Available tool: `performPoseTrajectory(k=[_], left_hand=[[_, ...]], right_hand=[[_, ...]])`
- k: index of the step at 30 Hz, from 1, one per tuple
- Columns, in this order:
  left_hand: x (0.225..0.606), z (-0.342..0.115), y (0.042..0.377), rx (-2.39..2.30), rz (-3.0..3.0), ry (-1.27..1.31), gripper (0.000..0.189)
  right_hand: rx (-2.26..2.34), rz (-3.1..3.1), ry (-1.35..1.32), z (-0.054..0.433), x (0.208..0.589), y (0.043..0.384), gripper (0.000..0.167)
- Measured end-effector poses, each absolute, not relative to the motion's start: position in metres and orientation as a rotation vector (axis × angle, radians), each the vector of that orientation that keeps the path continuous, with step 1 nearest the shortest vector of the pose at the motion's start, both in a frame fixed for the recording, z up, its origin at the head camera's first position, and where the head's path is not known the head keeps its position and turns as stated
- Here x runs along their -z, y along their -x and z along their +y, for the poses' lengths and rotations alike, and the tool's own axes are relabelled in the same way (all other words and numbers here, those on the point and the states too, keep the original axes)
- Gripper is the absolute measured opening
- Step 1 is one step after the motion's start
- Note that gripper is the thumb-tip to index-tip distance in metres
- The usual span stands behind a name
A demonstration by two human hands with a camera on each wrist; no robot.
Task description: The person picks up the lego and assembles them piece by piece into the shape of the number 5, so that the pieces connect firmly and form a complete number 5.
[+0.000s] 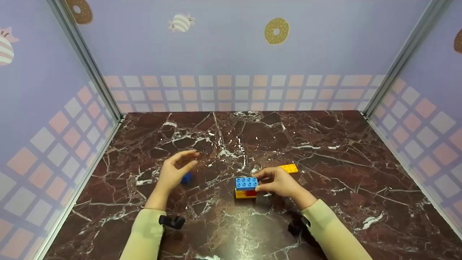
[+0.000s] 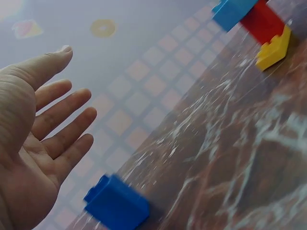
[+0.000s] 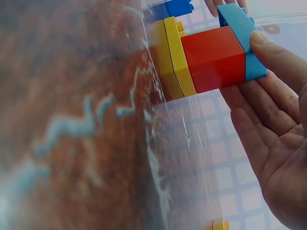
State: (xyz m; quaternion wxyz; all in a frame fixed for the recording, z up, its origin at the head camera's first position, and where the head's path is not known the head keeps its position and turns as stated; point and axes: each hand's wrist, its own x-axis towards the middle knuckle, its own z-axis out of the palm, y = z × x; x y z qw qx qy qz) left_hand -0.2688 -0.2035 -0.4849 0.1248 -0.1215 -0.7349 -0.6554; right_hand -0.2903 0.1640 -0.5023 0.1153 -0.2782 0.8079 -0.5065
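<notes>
Pinching a light-blue studded plastic brick with right grip, below centre; held left grip relaxed, left of centre.

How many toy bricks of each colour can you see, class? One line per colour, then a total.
Yellow: 2 (stack's base brick, loose yellow brick)
Red: 1 (stack's middle brick)
Light blue: 1 (stack's top brick)
Dark blue: 1 (loose dark brick)
Total: 5

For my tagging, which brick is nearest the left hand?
The dark blue brick, alone by the left hand; the light blue brick, red brick and yellow bricks are by the right hand.
</notes>
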Motion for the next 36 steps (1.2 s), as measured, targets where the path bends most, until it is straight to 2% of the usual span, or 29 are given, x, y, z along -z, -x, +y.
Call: performPoseTrajectory(k=[9,21,36], left_hand=[[0.495,-0.236,0.272,1.856,-2.314,0.279,0.044],[0.506,-0.254,0.273,1.859,-2.531,0.356,0.057],[0.513,-0.262,0.274,1.716,-2.683,0.321,0.052]], right_hand=[[1.471,2.377,0.801,0.165,0.503,0.290,0.037],[1.473,2.378,0.791,0.163,0.502,0.289,0.037],[1.473,2.385,0.800,0.164,0.502,0.290,0.037]])
